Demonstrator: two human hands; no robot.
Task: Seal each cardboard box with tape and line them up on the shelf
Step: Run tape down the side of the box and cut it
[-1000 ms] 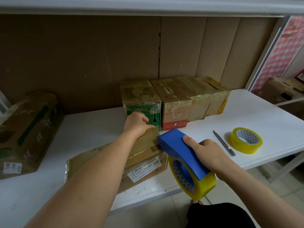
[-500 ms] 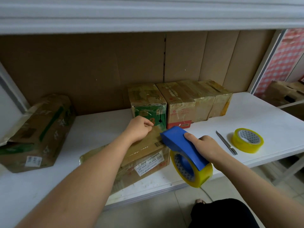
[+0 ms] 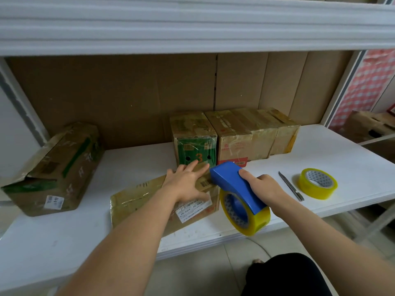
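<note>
Left grip [image 3: 188,184] presses "J6 504" box [image 3: 149,201].

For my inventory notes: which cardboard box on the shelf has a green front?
The leftmost box in the back row: its front is green with an orange 3; its neighbours' fronts are brown.

Looks like a stockroom or packing area: white metal shelf [image 3: 352,159] backed with cardboard, taped boxes [image 3: 245,135] in a row (spare tape roll [image 3: 317,183] nearby), tiled floor [image 3: 192,274].
</note>
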